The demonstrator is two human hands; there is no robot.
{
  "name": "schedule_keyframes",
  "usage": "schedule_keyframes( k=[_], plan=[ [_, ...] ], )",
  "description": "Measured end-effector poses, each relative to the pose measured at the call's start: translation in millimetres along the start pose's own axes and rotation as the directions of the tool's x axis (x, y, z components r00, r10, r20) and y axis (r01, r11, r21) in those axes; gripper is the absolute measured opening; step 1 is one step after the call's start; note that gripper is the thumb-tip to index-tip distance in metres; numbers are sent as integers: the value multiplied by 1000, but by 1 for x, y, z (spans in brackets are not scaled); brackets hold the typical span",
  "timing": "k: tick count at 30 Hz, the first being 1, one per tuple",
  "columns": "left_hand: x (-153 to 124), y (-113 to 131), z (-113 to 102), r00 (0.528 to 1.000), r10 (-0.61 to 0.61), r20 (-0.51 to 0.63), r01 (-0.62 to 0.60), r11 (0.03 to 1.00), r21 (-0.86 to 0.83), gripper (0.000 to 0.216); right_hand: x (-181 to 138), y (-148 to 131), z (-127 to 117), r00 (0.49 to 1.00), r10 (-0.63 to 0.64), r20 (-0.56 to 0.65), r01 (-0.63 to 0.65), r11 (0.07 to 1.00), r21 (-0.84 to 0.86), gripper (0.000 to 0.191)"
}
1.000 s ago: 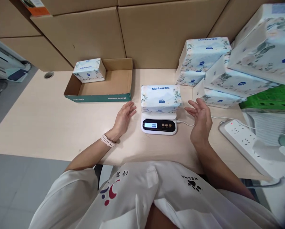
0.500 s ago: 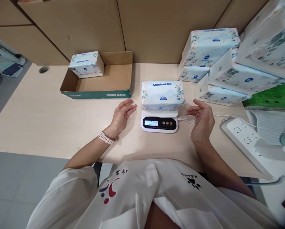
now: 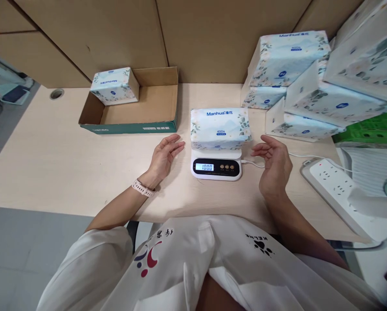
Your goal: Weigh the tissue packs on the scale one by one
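At the bottom of the frame, both forearms reach up from a white garment onto the pale tabletop (image 3: pixel 67 164). The left hand (image 3: pixel 165 154), with a wristband (image 3: pixel 142 188) below it, rests on the tabletop just left of centre, palm turned inward and fingers loosely spread. The right hand (image 3: pixel 274 166) sits right of centre, open too, with its fingers curled slightly toward the middle. The hands are apart and empty, and neither touches anything but the tabletop.

Between them stands a white scale (image 3: pixel 216 166) with a lit display. The tissue pack (image 3: pixel 219 128) lies flat on it, just beyond the fingertips and clear of both. A power strip (image 3: pixel 332 181) lies at the right.

Farther back, at upper left, a cardboard tray (image 3: pixel 148 108) holds another pack (image 3: pixel 114 85) in its left corner. A pile of packs (image 3: pixel 293 56) fills the upper right.
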State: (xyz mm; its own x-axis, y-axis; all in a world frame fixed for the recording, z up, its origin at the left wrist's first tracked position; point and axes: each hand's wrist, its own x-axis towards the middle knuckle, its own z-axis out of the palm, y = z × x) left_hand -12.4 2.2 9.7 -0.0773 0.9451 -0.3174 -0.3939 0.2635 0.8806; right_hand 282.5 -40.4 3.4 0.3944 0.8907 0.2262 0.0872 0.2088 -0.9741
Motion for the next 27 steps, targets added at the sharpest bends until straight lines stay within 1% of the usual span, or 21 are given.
schedule_keyframes(
  k=[3,7,10,16,21,27],
  plan=[
    [0,0,0,1000,-1,-2,1,1000,-15,24,-1,0,0,1000,2,6,-1,1000,-23,51],
    [1,0,1,1000,1,-4,-2,1000,-28,24,-1,0,1,1000,-8,-10,8,1000,2,49],
    [1,-1,0,1000,6,2,-6,1000,-19,23,-1,0,1,1000,-20,-3,20,1000,17,47],
    [0,-2,-1,1000,8,7,-8,1000,0,23,0,2,1,1000,-27,10,27,1000,-10,46],
    [0,-1,0,1000,3,-2,-3,1000,1,20,-1,2,2,999,-17,45,18,999,-29,47],
    [1,-2,0,1000,3,-3,-3,1000,-9,18,-1,3,2,999,-33,38,34,999,-14,50]
  ],
)
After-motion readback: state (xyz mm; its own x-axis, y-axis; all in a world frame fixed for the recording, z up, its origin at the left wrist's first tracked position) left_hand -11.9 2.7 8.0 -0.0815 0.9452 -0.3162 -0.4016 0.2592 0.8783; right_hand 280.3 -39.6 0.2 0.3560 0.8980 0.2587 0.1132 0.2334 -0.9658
